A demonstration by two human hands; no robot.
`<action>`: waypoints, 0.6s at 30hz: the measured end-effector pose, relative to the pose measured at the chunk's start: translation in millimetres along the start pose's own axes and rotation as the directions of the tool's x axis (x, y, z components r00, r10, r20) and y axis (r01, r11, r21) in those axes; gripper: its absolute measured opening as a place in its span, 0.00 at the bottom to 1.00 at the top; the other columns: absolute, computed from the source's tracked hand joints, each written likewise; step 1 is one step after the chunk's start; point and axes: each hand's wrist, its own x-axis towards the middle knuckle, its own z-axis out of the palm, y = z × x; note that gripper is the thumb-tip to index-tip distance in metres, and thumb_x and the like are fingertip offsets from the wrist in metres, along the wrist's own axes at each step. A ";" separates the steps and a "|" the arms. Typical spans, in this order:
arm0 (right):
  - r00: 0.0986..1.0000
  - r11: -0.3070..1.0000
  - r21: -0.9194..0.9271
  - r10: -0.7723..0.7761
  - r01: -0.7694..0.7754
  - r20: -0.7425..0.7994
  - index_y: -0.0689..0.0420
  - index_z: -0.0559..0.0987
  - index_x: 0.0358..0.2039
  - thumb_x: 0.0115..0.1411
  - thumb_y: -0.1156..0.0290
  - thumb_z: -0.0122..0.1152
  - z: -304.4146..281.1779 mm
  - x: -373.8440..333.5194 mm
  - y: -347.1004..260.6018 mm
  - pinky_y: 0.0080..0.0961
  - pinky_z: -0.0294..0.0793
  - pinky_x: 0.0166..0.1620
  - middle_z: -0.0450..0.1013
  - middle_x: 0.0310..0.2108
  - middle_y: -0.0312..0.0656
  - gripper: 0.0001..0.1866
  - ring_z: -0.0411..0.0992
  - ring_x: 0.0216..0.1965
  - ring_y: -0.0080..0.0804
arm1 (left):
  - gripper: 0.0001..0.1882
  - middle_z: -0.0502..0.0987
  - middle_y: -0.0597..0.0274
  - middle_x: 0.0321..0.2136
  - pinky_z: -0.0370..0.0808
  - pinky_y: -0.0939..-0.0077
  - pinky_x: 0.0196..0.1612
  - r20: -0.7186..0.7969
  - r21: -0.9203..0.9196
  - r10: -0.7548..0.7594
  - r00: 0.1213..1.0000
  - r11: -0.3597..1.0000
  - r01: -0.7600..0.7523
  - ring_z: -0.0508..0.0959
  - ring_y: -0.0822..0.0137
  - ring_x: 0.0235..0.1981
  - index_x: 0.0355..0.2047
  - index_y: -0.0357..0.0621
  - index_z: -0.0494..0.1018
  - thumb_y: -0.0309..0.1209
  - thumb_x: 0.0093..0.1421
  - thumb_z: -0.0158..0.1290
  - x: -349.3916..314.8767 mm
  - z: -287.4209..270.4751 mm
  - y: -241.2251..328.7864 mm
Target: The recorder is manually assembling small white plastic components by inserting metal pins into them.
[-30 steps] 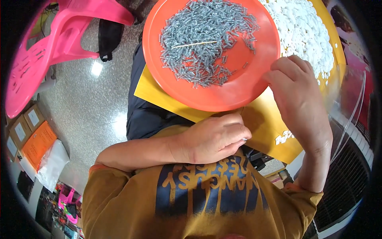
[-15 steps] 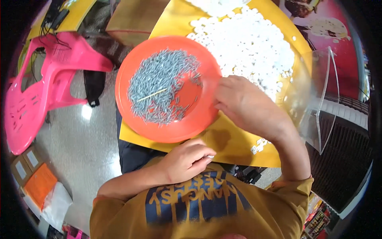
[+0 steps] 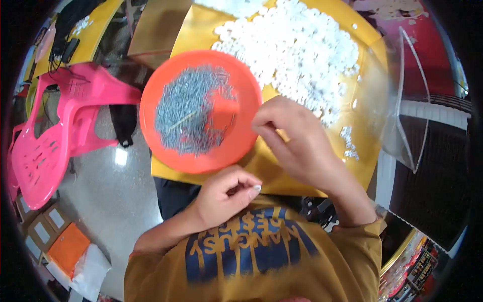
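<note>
My right hand (image 3: 294, 138) is reaching its fingertips to the right rim of the round orange plate (image 3: 241, 146), which is lying flat on the yellow tabletop (image 3: 282, 173) and carrying a loose heap of small grey metal pins (image 3: 188, 113). My left hand (image 3: 226, 194) is pinching its fingers together just below the plate.

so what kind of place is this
Probably a small hand-assembly workshop: an orange tray of small grey metal pins, a heap of white plastic pieces on a yellow table, cartons on the floor.
</note>
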 end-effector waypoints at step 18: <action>0.944 0.551 0.827 0.319 -0.111 -0.086 0.64 0.66 0.35 0.48 0.85 0.55 19.4 -88.8 -40.6 0.18 0.67 0.38 0.68 0.31 0.43 0.13 0.67 0.33 0.24 | 0.08 0.71 0.69 0.26 0.60 0.93 0.21 -0.188 -0.356 0.143 0.972 0.912 -0.203 0.63 0.86 0.20 0.37 0.35 0.68 0.24 0.57 0.47 -17.5 28.8 35.7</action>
